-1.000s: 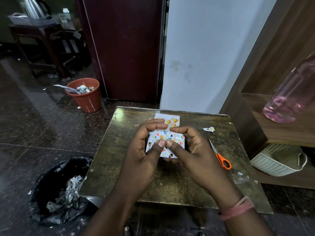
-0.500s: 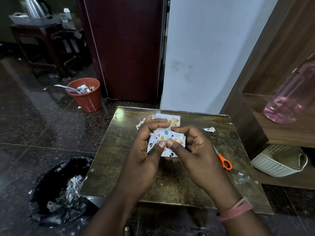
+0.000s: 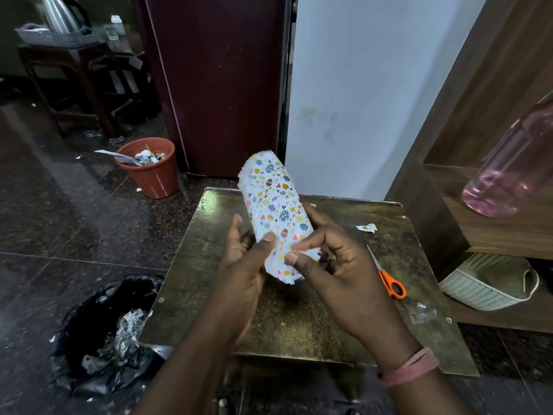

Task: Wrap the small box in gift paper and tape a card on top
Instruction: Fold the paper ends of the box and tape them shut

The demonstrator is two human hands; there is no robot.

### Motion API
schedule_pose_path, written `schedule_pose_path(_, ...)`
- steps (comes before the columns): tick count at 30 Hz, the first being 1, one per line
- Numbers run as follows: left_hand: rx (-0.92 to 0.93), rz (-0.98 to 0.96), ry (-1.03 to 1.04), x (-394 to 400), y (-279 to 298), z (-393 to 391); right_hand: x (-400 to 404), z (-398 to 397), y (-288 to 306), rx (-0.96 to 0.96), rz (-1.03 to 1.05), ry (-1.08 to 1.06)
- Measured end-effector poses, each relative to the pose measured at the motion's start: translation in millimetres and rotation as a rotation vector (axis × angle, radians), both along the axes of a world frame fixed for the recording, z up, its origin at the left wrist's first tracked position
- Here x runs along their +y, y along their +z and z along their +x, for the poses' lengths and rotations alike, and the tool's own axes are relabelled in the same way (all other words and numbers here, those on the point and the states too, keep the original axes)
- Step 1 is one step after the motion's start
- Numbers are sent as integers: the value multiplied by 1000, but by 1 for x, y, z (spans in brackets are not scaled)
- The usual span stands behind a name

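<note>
Both hands, left hand and right hand, pinch the paper-wrapped box above the worktop, tilting it, probably to check folds.

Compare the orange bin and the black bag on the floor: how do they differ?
The orange bin is rigid, upright, by the fridge; the black bag is limp, slumped beside the table. The bin is far, the bag near. Both hold scrap waste.

An orange bin stands on the floor; a pink bottle lies on the shelf.
</note>
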State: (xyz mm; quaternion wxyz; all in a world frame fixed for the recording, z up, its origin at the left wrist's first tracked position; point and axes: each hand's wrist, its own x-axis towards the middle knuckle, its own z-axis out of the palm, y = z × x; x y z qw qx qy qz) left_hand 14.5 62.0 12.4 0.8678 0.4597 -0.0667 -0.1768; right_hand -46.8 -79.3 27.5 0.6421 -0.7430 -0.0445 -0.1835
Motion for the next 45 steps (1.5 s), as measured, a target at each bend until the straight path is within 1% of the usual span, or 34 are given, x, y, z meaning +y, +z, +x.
schedule_pose_path(3, -105, 87, 20, 3, 0, 1, 0, -1, 5, -3, -5, -29)
schedule_pose_path(6, -171, 158, 43, 4, -1, 0, 1, 0, 1, 4, 11, -50)
schedule_pose_path(11, -231, 197, 75, 3, -3, 1, 1, 4, -5, 31, 11, -49)
schedule_pose_path(16, -264, 232, 89, 4, -1, 1, 3, 1, -2, 42, -80, -64)
schedule_pose_path(17, -274, 249, 82, 5, 0, 0, 4, 0, -1, 49, -62, -64)
schedule_pose_path(18, -281, 265, 73, 4, 0, 0, 4, 0, 0, 53, 4, -74)
schedule_pose_path(20, -279, 306, 59, 5, -2, -1, 3, 0, 4, 58, 218, -114)
schedule_pose_path(21, -278, 328, 52, 5, -3, -1, 2, 1, 4, 57, 289, -127)
schedule_pose_path(23, -293, 376, 36, 6, -5, -1, 1, 2, 6, 61, 257, -143)
schedule_pose_path(28, -319, 492, -42, 6, -4, -5, 8, -2, 7, 78, 133, -92)
schedule_pose_path(32, -299, 553, -121, 6, -8, -3, 12, -2, 9, 37, 140, -84)
schedule_pose_path(35, -294, 564, -141, 6, -7, -4, 13, -2, 10, 27, 125, -115)
schedule_pose_path(45, -381, 587, -170, 4, -9, -7, 12, 0, 3, 27, 76, -174)
